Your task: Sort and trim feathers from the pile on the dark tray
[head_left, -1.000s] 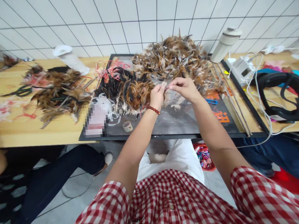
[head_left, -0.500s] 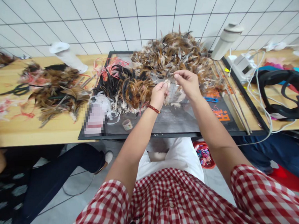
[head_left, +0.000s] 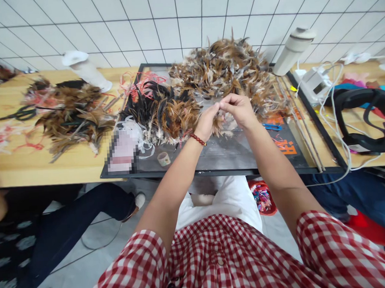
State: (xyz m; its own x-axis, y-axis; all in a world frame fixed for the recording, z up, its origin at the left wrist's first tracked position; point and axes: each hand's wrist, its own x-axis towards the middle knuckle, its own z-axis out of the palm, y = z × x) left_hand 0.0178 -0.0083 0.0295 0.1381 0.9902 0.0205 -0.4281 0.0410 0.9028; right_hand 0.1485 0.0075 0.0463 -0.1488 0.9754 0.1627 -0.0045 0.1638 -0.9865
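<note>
The left hand (head_left: 208, 122) and right hand (head_left: 241, 111) meet at the fingertips above the black-edged board (head_left: 235, 156); the right thumb and forefinger come together, but whatever lies between the tips is hidden, so I cannot tell if either hand is clamped on anything. Pale feathers (head_left: 223, 124) show just below them, at 6 o'clock.

The big brown feather heap (head_left: 219, 70) lies at 12 to 1 o'clock, nearer the right hand. At 9 o'clock, nearer the left, sits the dark-and-brown feather bundle (head_left: 164, 108), its long axis running from pale ends near 6 to dark tips near 11; whether it touches that hand is unclear.

The board's grey surface shows at 6 o'clock, down to its front edge. Thin sticks (head_left: 302, 126) run from 11 to 5 along its right side, beyond the blue tool (head_left: 272, 127) at 4.
</note>
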